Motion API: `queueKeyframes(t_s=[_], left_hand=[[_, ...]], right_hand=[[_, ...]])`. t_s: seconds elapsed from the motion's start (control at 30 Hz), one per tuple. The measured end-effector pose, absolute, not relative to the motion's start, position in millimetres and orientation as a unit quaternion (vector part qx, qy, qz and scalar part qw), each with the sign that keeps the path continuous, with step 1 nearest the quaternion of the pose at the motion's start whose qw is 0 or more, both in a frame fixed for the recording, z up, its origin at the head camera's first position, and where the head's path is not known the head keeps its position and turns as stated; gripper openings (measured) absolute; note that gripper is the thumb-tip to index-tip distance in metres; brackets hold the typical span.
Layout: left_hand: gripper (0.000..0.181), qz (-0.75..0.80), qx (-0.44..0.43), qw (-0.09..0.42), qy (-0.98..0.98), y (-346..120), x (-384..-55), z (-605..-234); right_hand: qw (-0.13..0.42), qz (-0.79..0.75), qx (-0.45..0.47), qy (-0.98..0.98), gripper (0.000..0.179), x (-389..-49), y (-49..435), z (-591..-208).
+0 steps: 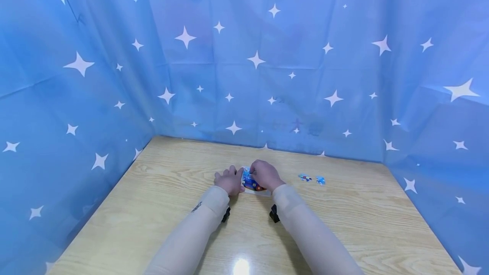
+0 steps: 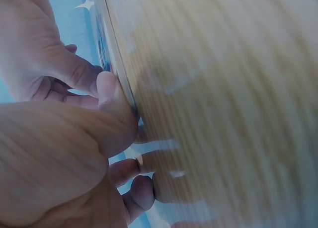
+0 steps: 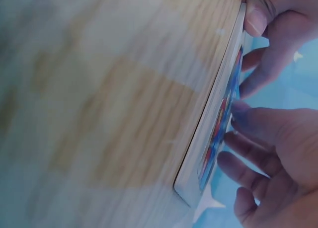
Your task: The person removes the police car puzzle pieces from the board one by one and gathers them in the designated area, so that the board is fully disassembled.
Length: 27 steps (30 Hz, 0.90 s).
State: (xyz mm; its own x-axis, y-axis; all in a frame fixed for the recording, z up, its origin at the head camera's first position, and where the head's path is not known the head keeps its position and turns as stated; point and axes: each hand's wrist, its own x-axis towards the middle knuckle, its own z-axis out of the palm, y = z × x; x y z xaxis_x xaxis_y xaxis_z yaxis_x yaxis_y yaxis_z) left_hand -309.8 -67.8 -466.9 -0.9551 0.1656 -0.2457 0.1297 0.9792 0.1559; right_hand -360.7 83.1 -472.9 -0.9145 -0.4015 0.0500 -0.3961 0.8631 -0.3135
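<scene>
A shallow jigsaw board (image 1: 257, 192) with a light border lies on the table, its picture showing a blue vehicle with red and orange wheels. My left hand (image 1: 230, 181) holds the board at its left side. In the left wrist view its thumb (image 2: 110, 89) rests against the near edge, while other fingers come down beside the board. Over the upper right of the picture, my right hand (image 1: 265, 174) bends its fingers down and pinches a jigsaw piece at the surface, mostly hidden by the fingertips. From the right wrist, the right thumb (image 3: 253, 119) shows right at the picture.
Two small groups of loose jigsaw pieces, one multicoloured (image 1: 304, 177) and one light blue (image 1: 320, 180), lie right of the board. Blue curtains with white stars (image 1: 234, 127) hang behind and beside the wooden table (image 1: 172, 173). Dark wrist devices (image 1: 274, 214) sit beneath both forearms.
</scene>
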Motion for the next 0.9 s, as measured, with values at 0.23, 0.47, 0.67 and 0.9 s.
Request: queueKeyframes(t_s=[0.23,0.47,0.67,0.9], left_hand=[[0.07,0.07,0.071,0.134,0.986,-67.3,-313.6,-472.5],[0.069,0.091,0.068,0.14,0.984,-66.6,-313.6,-472.8],[0.069,0.084,0.07,0.136,0.985,-65.9,-311.6,-471.0],[0.07,0.079,0.075,0.13,0.986,-67.0,-308.5,-465.9]], right_hand=[[-0.023,-0.111,-0.217,0.97,0.007,-362.4,80.6,-475.1],[-0.04,-0.1,-0.217,0.97,0.006,-360.0,80.7,-474.9],[-0.033,-0.12,-0.204,0.971,0.007,-360.6,81.0,-476.1],[-0.024,-0.161,-0.185,0.969,0.006,-362.5,85.1,-478.3]])
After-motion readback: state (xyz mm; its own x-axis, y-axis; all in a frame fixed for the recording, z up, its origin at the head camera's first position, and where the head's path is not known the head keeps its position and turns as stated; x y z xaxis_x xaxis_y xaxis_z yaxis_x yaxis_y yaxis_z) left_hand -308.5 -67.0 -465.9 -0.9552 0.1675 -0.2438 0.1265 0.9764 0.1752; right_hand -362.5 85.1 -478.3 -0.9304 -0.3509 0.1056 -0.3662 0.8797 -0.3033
